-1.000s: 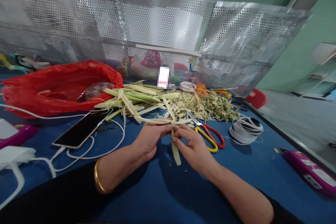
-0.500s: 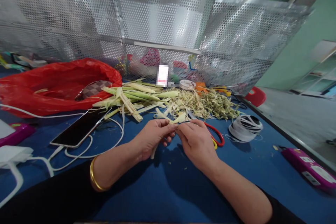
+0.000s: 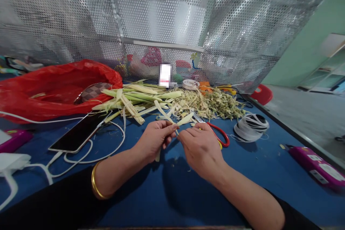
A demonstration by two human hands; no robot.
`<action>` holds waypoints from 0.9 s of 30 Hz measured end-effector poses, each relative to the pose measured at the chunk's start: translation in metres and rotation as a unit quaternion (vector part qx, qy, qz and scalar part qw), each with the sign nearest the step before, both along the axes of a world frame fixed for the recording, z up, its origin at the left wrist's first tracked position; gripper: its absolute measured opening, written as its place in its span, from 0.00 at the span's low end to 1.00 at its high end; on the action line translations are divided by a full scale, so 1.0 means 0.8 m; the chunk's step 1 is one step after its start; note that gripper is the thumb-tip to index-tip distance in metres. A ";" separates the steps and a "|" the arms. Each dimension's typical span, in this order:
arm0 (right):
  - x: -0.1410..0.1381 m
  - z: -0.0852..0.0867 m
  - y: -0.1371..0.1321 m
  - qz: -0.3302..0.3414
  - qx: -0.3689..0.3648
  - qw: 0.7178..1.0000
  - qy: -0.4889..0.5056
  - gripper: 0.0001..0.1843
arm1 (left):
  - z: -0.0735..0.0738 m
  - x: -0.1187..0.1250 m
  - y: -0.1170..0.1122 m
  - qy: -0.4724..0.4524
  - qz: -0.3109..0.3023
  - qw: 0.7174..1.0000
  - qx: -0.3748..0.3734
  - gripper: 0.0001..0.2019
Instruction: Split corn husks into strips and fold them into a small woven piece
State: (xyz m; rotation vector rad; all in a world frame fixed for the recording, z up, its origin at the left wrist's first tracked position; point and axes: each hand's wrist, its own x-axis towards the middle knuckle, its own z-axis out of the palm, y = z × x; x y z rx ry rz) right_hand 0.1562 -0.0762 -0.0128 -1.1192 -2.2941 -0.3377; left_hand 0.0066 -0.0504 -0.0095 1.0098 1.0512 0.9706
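Two hands are ours: thumb to fingers, our left hand pinches crossed pale husk strips above the table; our right hand curls just beside, fingers nearly closed, their hold hidden from us. Scissors lie near it, piled husks beyond.

Pale yellow-green leaf strips are pinched together by the left hand, their flat upper ends spread in a V; a narrow end is shown hanging below that hand.
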 end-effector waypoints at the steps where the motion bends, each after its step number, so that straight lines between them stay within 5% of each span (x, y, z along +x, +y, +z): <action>1: -0.001 -0.001 0.000 0.002 -0.001 1.000 0.000 0.12 | -0.001 0.000 0.000 0.002 0.002 1.000 0.002 0.12; 10: 0.001 0.002 0.006 -0.039 -0.027 0.999 0.010 0.14 | 0.007 -0.015 0.013 -0.050 -0.045 0.997 -0.025 0.16; 17: 0.003 0.004 0.007 -0.032 -0.042 0.998 -0.024 0.13 | 0.009 -0.017 0.014 0.016 -0.047 0.999 -0.009 0.13; 21: 0.003 0.005 0.009 -0.019 -0.108 0.993 0.047 0.15 | 0.009 -0.016 0.014 0.045 -0.021 0.999 0.009 0.12; 24: 0.007 0.003 0.019 -0.029 -0.270 0.939 0.213 0.22 | 0.009 -0.017 0.013 0.043 -0.032 0.998 0.017 0.11; 27: 0.012 0.000 0.031 0.015 -0.411 0.813 0.411 0.20 | 0.010 -0.018 0.012 0.039 -0.098 0.994 0.014 0.13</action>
